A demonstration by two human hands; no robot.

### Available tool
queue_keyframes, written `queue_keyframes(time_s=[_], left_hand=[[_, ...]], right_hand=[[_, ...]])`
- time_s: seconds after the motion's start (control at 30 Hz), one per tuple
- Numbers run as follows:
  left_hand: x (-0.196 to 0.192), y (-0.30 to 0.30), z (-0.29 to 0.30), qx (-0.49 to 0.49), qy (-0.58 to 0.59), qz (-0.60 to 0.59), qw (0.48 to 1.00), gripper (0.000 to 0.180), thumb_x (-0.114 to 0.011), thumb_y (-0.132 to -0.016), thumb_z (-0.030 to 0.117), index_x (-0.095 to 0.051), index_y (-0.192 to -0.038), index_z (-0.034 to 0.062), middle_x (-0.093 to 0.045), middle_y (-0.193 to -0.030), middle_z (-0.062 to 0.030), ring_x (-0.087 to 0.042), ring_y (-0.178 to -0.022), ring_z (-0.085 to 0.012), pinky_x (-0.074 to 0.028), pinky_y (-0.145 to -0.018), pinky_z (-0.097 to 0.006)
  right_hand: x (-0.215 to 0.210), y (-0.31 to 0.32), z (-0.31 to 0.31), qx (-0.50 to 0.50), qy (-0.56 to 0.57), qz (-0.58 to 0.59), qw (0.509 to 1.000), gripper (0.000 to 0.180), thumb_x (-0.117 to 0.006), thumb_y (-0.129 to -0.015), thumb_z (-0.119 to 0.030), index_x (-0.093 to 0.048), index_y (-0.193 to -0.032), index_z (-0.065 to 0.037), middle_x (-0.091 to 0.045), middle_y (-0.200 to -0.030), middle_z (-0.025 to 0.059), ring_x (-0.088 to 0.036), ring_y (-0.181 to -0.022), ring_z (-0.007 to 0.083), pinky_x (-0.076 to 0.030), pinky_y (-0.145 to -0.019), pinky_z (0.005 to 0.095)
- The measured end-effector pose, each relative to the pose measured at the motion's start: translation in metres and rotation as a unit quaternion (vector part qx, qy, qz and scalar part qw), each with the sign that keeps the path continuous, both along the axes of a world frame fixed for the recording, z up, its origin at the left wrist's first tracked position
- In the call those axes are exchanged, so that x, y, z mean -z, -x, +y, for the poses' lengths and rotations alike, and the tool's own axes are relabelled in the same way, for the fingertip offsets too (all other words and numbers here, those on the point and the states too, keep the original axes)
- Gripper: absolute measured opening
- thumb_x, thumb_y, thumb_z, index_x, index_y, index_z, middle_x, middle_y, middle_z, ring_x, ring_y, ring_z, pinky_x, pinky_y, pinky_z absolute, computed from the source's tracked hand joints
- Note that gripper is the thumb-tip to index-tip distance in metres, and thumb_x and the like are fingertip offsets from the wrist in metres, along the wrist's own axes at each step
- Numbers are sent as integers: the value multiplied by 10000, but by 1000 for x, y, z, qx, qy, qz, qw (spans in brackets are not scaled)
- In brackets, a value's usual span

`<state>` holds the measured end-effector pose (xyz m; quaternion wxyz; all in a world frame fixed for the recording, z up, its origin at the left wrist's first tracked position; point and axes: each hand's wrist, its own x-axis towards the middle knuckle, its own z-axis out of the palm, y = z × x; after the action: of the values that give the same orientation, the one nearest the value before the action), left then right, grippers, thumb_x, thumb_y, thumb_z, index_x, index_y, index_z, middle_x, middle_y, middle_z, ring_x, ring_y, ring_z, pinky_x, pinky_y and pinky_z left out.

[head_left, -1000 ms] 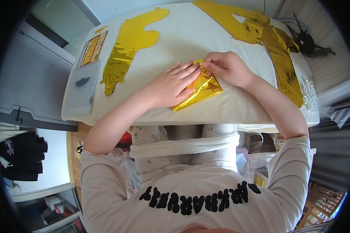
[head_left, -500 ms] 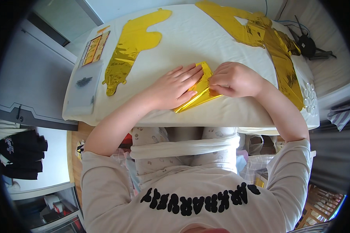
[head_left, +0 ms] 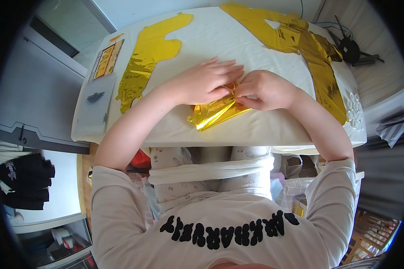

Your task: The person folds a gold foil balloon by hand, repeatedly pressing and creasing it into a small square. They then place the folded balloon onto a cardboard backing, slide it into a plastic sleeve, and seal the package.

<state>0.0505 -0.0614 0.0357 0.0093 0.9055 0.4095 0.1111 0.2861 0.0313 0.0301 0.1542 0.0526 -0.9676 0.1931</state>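
A folded piece of shiny gold foil (head_left: 216, 115), like a flat foil balloon, lies near the front edge of the white-covered table (head_left: 175, 132). My right hand (head_left: 269, 89) pinches its upper right part between thumb and bent fingers. Over the far edge of the foil reaches my left hand (head_left: 208, 81), fingers stretched out towards my right hand and thumb touching the foil. Part of the foil is hidden under both hands.
A flat gold foil balloon (head_left: 150, 49) lies at left, another larger gold foil piece (head_left: 321, 67) at right. Clear plastic packaging (head_left: 95, 105) and a printed card (head_left: 107, 59) rest at the left edge. Small clear rings (head_left: 354, 111) and a black router-like device (head_left: 349, 49) sit at right.
My left hand has lifted from lying flat on the foil and moved up and right, closer to my right hand. The foil's left end is now uncovered and bulges more.
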Motion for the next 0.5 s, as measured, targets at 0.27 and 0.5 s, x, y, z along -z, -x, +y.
queue_keyframes(time_s=[0.27, 0.5], left_hand=[[32, 8, -4, -25, 76, -29, 996, 553, -523, -1051, 260, -422, -1564, 78, -408, -1633, -120, -342, -1530, -321, -273, -1259, -516], [46, -9, -22, -272, 13, -70, 960, 578, -441, -1078, 339, -413, -1534, -14, -415, -1610, -210, -346, -1517, -390, -292, -1228, -540]], right_hand=[[0, 3, 0, -26, -40, 29, 998, 61, -743, -845, -80, -683, -838, -66, -690, -794, 80, -665, -787, 312, -548, -757, 413], [3, 6, -8, -34, -108, 106, 988, 194, -793, -841, -144, -715, -1002, -70, -718, -1016, 84, -699, -981, 322, -563, -913, 426]])
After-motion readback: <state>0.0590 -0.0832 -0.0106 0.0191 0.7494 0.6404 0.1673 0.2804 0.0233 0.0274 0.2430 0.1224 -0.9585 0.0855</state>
